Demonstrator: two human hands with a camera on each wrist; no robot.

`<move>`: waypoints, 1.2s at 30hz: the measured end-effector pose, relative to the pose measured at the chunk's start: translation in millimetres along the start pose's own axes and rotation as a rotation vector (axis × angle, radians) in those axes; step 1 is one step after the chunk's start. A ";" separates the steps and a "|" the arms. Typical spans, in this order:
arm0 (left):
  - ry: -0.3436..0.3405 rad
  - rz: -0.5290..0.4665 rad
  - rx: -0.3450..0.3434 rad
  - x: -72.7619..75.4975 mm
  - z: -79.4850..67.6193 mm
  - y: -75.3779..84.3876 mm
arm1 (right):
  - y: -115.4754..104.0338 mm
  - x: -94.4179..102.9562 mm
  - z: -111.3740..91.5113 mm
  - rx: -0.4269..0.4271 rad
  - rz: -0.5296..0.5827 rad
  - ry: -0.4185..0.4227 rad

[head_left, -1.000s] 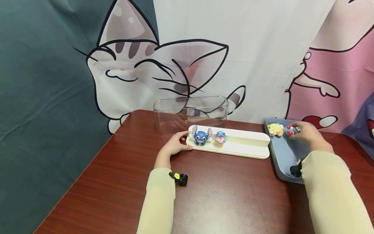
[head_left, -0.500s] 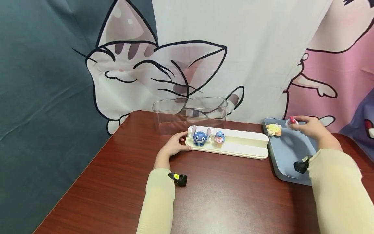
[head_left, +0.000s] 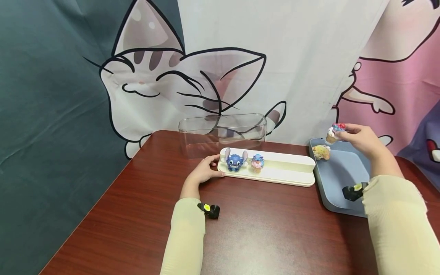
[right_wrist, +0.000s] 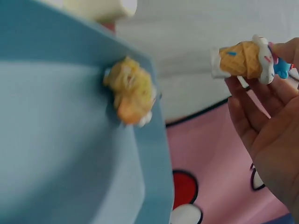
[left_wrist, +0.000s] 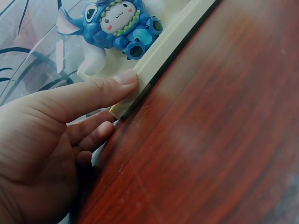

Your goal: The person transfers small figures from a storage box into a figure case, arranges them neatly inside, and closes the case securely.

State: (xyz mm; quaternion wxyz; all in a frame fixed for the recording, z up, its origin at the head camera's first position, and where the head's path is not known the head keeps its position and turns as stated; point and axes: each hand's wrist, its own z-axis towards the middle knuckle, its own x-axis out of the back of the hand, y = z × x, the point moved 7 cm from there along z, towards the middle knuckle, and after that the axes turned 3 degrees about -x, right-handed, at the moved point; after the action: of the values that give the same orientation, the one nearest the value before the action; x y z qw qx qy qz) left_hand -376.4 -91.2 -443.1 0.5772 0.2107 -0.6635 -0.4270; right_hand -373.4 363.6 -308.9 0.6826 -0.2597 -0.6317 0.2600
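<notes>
One reddish-brown table [head_left: 261, 229] bears one blue-grey tray [head_left: 340, 183] at right, one clear case [head_left: 199, 135] at the back and, before the case, one cream base [head_left: 288, 172], its right end just beside the tray. Of two hands, the left hand [head_left: 203, 171] grips the base's left end, thumb upon its edge, while the right hand [head_left: 364, 141] pinches one ice-cream-cone figurine [right_wrist: 247, 60] aloft near the tray's far rim. The figurines number four — the cone in hand; on the base, one big-eared blue figurine [head_left: 235, 161] and one smaller blue-and-pink figurine [head_left: 257, 163]; in the tray's far left corner, one yellow figurine [head_left: 321, 152].
</notes>
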 end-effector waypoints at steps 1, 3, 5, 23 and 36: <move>-0.001 -0.001 0.000 -0.1 -0.1 0.0 | -4.8 -0.8 -0.9 0.016 0.043 0.009; -0.001 -0.004 0.000 -0.1 -0.4 0.5 | -14.8 -2.4 -3.3 0.058 0.125 0.022; -0.002 -0.004 0.001 0.2 -0.8 1.1 | -26.3 -4.4 -5.5 0.110 0.193 0.034; -0.006 0.002 -0.015 0.4 1.3 1.0 | -97.5 -29.0 -24.0 0.398 0.657 -0.027; -0.008 0.004 -0.018 0.1 1.4 0.0 | -94.9 -45.2 -27.0 0.362 0.721 0.028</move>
State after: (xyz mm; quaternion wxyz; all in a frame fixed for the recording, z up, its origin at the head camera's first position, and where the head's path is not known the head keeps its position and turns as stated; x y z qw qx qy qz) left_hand -377.8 -90.7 -443.1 0.5772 0.2024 -0.6625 -0.4324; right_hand -346.9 262.7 -278.7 0.5910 -0.3436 -0.4346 0.5863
